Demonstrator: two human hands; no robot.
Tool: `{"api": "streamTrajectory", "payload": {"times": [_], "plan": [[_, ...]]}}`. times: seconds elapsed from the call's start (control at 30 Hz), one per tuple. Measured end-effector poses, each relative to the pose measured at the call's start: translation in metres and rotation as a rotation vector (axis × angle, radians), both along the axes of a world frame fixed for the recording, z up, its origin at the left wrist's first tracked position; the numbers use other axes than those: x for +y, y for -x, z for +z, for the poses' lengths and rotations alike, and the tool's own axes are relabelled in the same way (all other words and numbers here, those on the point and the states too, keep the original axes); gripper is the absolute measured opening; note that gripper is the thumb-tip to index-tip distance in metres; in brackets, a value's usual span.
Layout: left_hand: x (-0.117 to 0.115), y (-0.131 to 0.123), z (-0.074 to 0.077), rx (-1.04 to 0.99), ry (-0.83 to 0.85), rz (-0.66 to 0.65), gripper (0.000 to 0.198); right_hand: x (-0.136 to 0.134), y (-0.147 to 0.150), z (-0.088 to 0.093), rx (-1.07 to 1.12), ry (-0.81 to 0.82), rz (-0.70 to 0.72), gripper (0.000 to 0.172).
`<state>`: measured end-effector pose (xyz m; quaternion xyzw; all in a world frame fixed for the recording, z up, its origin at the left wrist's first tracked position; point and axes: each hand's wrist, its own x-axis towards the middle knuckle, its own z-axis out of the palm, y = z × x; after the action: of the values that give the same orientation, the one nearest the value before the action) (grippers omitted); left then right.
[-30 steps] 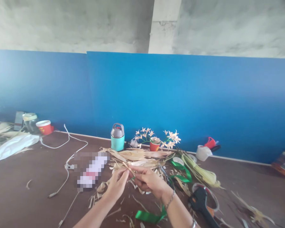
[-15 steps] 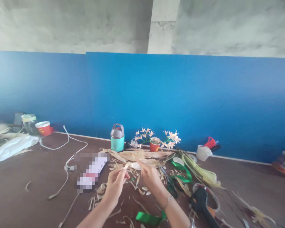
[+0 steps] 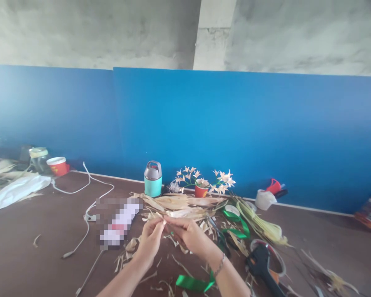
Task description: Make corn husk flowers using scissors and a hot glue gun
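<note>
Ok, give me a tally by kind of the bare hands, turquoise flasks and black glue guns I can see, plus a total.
Bare hands: 2, the left hand and the right hand
Turquoise flask: 1
Black glue gun: 1
Total: 4

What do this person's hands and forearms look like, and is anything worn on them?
The left hand and right hand are both ungloved, and no sleeves show on the forearms. A thin, silvery, chain-like bracelet circles the right wrist; none shows on the left. Any markings are too small to tell.
</note>
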<state>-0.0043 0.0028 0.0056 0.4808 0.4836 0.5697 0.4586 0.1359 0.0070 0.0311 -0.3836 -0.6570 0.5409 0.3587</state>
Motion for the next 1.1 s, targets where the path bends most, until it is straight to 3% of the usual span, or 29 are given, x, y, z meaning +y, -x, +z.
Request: {"api": "streamTrajectory", "payload": {"times": [0.1,0.2,0.27,0.33,0.43,0.53,0.6,0.7,0.8,0.87,0.93,1.0,1.03,1.1], "plan": [[-0.001,0.000,0.000,-0.024,0.033,0.024,0.024,-0.001,0.002,0.000,-0.158,-0.335,-0.069,0.042],[-0.004,0.000,0.007,0.021,0.022,-0.017,0.027,0.003,-0.003,-0.002,-0.352,-0.373,-0.227,0.051],[-0.005,0.001,0.011,0.028,-0.008,-0.033,0.029,0.007,-0.009,-0.001,-0.338,-0.268,-0.323,0.047],[-0.004,0.002,0.012,0.026,-0.008,-0.031,0.029,0.007,-0.015,0.003,-0.133,-0.055,-0.297,0.043],[-0.002,0.002,0.009,0.027,-0.002,-0.008,0.028,0.002,-0.019,0.010,0.194,0.295,-0.026,0.050],[-0.002,-0.001,0.007,0.017,0.009,-0.005,0.027,-0.003,-0.015,0.009,0.253,0.416,0.161,0.053],[-0.003,-0.002,0.006,0.004,0.019,-0.017,0.027,-0.004,-0.010,0.005,0.205,0.346,0.132,0.044],[-0.004,-0.004,0.006,-0.010,0.008,-0.012,0.028,-0.003,-0.003,-0.002,0.040,0.016,0.013,0.032],[-0.004,-0.002,0.007,-0.004,-0.010,-0.014,0.028,0.001,-0.001,-0.005,-0.168,-0.329,-0.103,0.035],[-0.005,0.000,0.007,0.030,-0.019,-0.059,0.028,0.004,-0.003,-0.005,-0.294,-0.391,-0.224,0.041],[-0.004,0.003,0.008,0.044,-0.038,-0.072,0.030,0.007,-0.006,-0.002,-0.325,-0.317,-0.343,0.042],[-0.003,0.004,0.008,0.062,-0.032,-0.070,0.030,0.007,-0.009,0.004,-0.180,-0.133,-0.361,0.040],[-0.003,0.004,0.008,0.068,-0.028,-0.061,0.031,0.006,-0.010,0.007,-0.056,0.003,-0.313,0.040],[-0.002,0.004,0.008,0.068,-0.025,-0.038,0.031,0.002,-0.011,0.014,0.165,0.250,-0.085,0.044]]}}
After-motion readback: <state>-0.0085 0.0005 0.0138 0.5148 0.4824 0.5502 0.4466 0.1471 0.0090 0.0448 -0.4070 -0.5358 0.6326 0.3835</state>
